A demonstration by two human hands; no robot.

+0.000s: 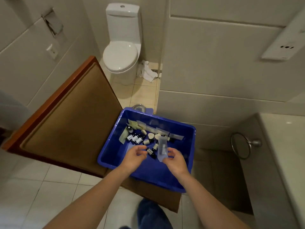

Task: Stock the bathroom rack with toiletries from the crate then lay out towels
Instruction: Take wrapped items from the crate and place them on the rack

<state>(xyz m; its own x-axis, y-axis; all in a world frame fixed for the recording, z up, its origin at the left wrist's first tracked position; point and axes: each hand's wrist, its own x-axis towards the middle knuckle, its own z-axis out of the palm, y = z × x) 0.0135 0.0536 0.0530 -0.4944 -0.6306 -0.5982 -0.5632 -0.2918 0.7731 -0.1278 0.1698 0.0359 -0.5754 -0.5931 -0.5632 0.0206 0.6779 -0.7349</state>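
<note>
Over the blue crate (pixel 113 139), the right grip (pixel 175 162) pinches what seems a frosted sachet (pixel 162 148); the left grip (pixel 133 158) hangs released; small bottles (pixel 134 138) carry unreadable labels.

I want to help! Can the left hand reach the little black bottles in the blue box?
Probably yes. The left hand hovers empty right beside the little bottles, the blue crate has no lid, and nothing covers them. The right hand holds a clear packet.
</note>
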